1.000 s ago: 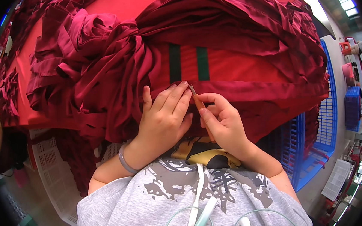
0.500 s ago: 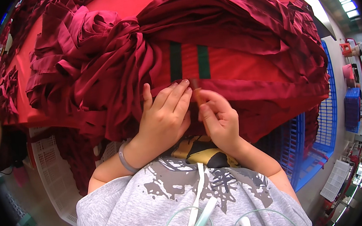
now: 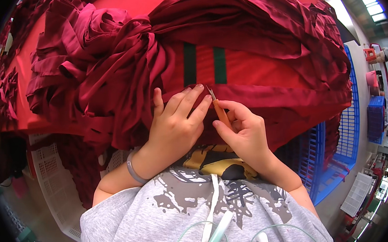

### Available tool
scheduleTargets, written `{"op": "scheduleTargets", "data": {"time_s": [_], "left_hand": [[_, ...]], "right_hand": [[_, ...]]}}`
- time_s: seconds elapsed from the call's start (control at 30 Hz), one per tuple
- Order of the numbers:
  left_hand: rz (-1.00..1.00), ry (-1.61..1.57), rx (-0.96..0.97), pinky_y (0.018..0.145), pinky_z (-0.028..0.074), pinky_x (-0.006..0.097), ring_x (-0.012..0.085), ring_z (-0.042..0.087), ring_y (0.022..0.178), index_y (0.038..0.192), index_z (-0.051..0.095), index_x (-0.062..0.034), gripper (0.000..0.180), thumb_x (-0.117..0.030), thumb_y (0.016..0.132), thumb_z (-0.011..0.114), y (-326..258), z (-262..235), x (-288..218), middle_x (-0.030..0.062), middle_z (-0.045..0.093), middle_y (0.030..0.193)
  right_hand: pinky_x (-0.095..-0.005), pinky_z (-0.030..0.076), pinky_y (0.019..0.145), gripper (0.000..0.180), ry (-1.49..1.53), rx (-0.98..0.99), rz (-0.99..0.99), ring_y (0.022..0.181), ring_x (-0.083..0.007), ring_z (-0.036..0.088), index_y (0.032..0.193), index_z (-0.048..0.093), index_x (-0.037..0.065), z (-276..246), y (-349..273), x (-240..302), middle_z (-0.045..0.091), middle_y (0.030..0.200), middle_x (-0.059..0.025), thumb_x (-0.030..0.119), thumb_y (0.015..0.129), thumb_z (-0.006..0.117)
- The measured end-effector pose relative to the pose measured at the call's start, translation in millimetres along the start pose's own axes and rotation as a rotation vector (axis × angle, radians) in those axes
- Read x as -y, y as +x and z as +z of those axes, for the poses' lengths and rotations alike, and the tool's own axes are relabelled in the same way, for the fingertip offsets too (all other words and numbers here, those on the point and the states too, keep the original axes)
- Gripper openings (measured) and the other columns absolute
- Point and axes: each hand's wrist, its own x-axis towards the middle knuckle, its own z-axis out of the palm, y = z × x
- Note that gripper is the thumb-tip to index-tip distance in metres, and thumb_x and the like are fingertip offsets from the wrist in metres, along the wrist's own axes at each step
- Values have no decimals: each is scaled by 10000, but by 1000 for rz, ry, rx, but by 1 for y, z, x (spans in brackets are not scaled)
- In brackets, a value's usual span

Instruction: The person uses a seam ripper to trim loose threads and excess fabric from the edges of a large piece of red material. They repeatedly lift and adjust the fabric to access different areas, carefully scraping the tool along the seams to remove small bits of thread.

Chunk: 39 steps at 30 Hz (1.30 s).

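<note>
A: What step is in hand?

B: Close work with a fine point, by the look of it. The right hand (image 3: 245,128) closes around an orange-handled tool (image 3: 221,114), its thin metal tip angled over a burgundy strip (image 3: 274,93) that runs along the near side of a red-covered table (image 3: 130,4). Whether tip meets fabric cannot be told.

A: And the left hand (image 3: 175,120)?

B: Open, fingers spread over the strip, gripping nothing visible, its fingertips just beside the tip.

A: What does the next move call for?

B: A flat, steady strip, in my judgement, and a point clear of those fingertips.

A: The count?

B: 2 hands, 1 tool, 2 dark green bands (image 3: 189,65) on the table, 1 white crate (image 3: 53,179) at lower left. The heaped burgundy fabric (image 3: 107,78) overlaps too much to count.
</note>
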Motion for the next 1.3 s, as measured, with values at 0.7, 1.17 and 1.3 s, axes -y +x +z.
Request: {"op": "scheduleTargets", "data": {"time_s": [0.7, 1.17, 1.3], "left_hand": [[7, 44, -25, 1144, 54, 586, 172, 536, 1142, 1262, 629, -201, 480, -150, 785, 639, 0, 4, -2, 20, 549, 1308], [15, 43, -11, 1120, 101, 630, 169, 526, 1166, 1242, 630, -188, 481, -162, 762, 638, -1, 3, -2, 34, 544, 1324], [3, 18, -5, 1131, 81, 606, 176, 522, 1164, 1269, 617, -203, 518, -142, 755, 648, -1, 3, -2, 22, 534, 1329]], "right_hand": [[-331, 523, 518, 312, -596, -124, -402, 589, -245, 643, 1118, 632, -12, 1, 2, 4, 647, 765, -109, 85, 821, 639], [-354, 561, 629, 304, -386, -273, -401, 731, -306, 691, 1128, 602, -57, -2, 5, 9, 688, 906, -182, 30, 840, 639], [-356, 530, 571, 310, -628, -94, -392, 648, -273, 657, 1114, 615, -33, -7, -2, 13, 654, 796, -132, 57, 817, 633]]}}
